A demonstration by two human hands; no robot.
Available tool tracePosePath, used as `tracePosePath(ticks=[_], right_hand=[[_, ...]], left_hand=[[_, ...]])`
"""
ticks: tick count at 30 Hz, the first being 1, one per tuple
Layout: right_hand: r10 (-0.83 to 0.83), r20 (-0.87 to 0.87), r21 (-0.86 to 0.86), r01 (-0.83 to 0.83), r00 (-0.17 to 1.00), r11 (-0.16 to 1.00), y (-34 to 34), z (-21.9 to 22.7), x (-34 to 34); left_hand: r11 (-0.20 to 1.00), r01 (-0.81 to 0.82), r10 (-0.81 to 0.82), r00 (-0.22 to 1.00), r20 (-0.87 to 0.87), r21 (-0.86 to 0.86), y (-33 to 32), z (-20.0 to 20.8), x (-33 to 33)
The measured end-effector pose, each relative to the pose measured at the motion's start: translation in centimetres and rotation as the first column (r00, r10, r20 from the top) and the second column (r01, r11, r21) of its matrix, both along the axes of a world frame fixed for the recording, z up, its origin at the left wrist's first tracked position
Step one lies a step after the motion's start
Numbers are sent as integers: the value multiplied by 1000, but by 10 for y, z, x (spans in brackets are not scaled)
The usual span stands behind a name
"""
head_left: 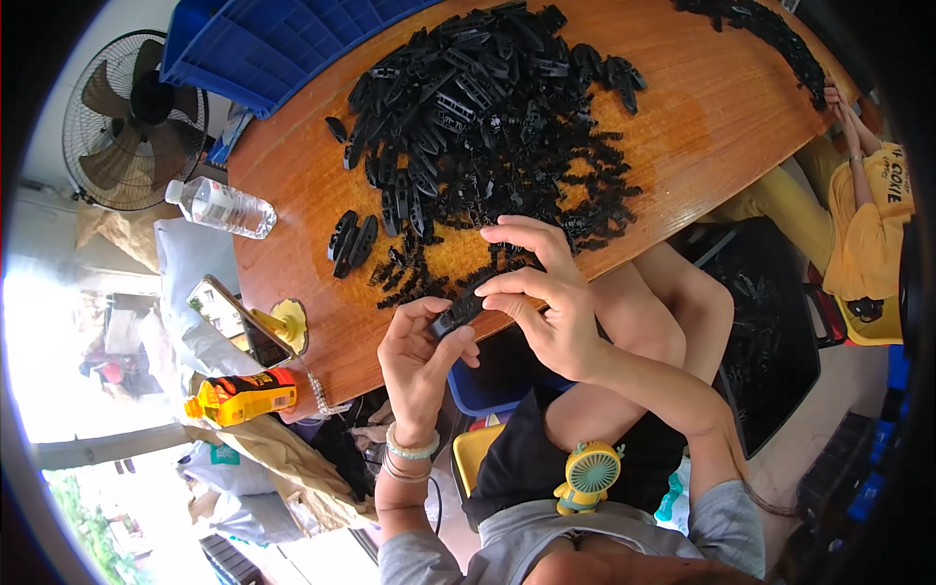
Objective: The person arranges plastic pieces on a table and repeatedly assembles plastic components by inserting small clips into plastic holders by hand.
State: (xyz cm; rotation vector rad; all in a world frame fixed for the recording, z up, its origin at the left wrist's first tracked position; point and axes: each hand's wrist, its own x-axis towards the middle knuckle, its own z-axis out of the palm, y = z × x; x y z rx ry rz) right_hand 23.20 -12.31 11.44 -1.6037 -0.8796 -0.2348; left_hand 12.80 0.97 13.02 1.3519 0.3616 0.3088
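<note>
Just off the table's near edge, my left hand [414, 356] grips a small elongated black plastic part [456, 314] between thumb and fingers. My right hand [546, 312] pinches at the part's upper right end with thumb and index finger, its other fingers raised. Whether a smaller piece sits in that pinch is hidden. Beyond my hands, many small black toothed pieces [585, 210] are scattered on the wooden table [302, 175]. Behind them rises a large heap of black oblong parts [468, 88]. Several similar parts [351, 242] lie apart on the left.
Along the table's left side are a water bottle [229, 207], a phone [239, 322] on a yellow stand and an orange drink bottle [244, 395]. A blue crate [263, 58] and a fan [136, 117] stand behind. Another person [863, 214] works at far right, beyond a black bin [765, 331].
</note>
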Motion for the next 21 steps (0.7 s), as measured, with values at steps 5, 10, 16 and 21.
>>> tracePosePath(ticks=[5,10,16,21], right_hand=[[50,-15,35,-49,999,998,1,-4,2],[68,-28,-33,-69,997,997,-1,-10,3],[105,-105,88,-96,989,991,0,-9,1],[43,17,-44,-43,999,998,-4,-12,4]], left_hand=[[998,65,-65,998,-17,-21,3,1,2],[997,66,-68,997,-42,-45,3,-2,5],[998,55,-57,990,-128,-17,-1,0,8],[999,-3,-4,993,-122,-53,-2,2,7]])
